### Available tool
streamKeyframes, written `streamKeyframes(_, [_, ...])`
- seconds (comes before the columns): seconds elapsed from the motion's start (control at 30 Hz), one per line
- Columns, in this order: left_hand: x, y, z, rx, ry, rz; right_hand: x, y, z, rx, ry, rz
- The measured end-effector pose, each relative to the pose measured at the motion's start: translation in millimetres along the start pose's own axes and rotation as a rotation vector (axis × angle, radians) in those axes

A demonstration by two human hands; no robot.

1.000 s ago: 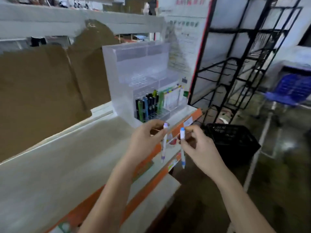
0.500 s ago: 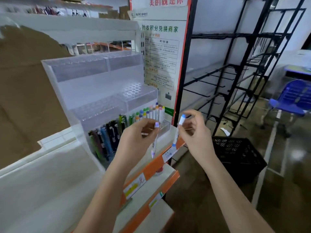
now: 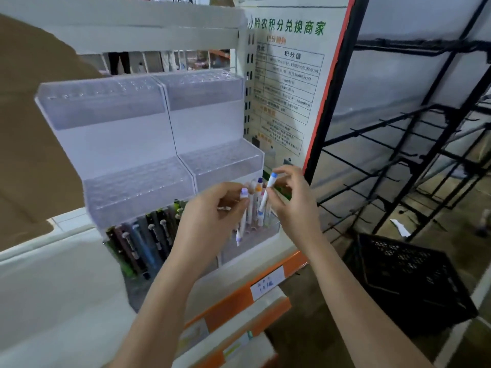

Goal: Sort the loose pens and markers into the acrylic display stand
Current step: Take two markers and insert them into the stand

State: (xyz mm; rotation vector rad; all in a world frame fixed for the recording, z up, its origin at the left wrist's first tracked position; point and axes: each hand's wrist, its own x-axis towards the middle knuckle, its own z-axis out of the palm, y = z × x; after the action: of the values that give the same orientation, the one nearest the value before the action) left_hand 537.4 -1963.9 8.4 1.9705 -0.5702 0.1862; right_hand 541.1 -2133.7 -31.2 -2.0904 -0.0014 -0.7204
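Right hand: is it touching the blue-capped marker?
Touching. The head view shows the right hand pinching the blue-capped marker between thumb and fingers.

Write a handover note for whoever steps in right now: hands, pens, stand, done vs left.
Left hand: grips a purple-capped marker, roughly upright.
Right hand: grips a blue-capped marker, tilted, over the stand's bottom right section.
Acrylic stand: on the shelf; bottom row holds dark pens on the left and light markers on the right. Upper tiers look empty.
Done: bottom row partly filled.
Left: slot both held markers.
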Motion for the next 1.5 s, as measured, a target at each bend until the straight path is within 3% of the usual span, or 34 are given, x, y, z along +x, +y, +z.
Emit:
streamKeyframes(0.2, [4.7, 9.4, 18.0, -0.008, 0.048, -0.077, 13.0, 26.6, 11.7, -0.036, -0.091, -0.072])
streamKeyframes(0.37, [12.3, 11.9, 28.3, -0.003, 0.080, -0.108, 20.4, 47.8, 22.0, -0.292, 0.038, -0.382])
streamKeyframes(0.5, [15.2, 10.0, 31.6, -0.003, 0.091, -0.122, 22.8, 57.1, 24.9, -0.385, -0.012, -0.479])
streamKeyframes(0.67, [20.1, 8.3, 33.0, 0.011, 0.102, -0.126, 23.8, 51.5, 17.4, -0.362, -0.048, -0.455])
streamKeyframes(0.87, [27.2, 8.7, 34.9, 0.013, 0.130, -0.106, 21.1, 22.0, -15.6, 0.097, -0.197, -0.221])
streamKeyframes(0.97, [29.5, 8.1, 38.5, -0.005, 0.147, -0.092, 18.6, 7.2, -20.4, 0.185, -0.306, -0.159])
streamKeyframes(1.27, [25.3, 0.8, 37.6, 0.016, 0.128, -0.076, 22.2, 4.9, -9.4, 0.243, -0.206, -0.145])
streamKeyframes(1.5, [-1.9, -31.6, 34.3, 0.332, 0.014, -0.050, 31.8, 17.1, -0.3, 0.234, -0.123, -0.173])
